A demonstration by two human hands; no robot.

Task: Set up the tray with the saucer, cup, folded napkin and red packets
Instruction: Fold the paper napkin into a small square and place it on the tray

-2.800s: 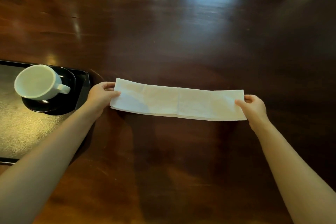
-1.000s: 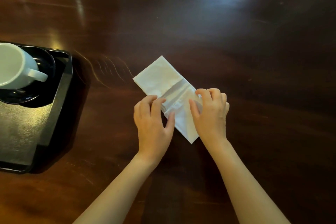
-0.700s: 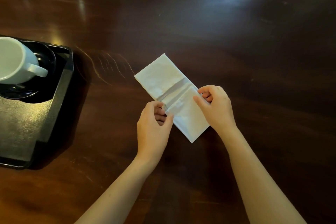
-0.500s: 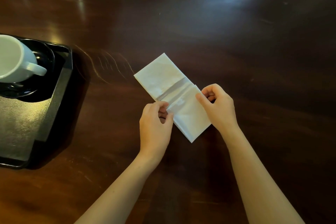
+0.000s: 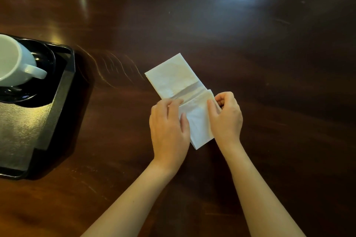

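A white paper napkin (image 5: 171, 75) lies folded on the dark wooden table, slanting from upper left to lower right. My left hand (image 5: 168, 131) pinches the left edge of its near flap. My right hand (image 5: 226, 119) pinches the right edge of the same flap, thumb on top. A crease line crosses the napkin just beyond my fingers. At the far left a black tray (image 5: 55, 102) holds a dark saucer (image 5: 44, 59) with a white cup (image 5: 13, 63) standing on it, handle pointing right. No red packets are in view.
The glossy dark wooden table (image 5: 250, 63) stretches all around, with light glare at the upper right. The tray's near half shows a bare textured floor (image 5: 19, 127).
The long napkin strip has been folded into a short slanted packet. Over the last second both hands moved from pressing the flap to pinching its side edges. My view has drifted slightly right.
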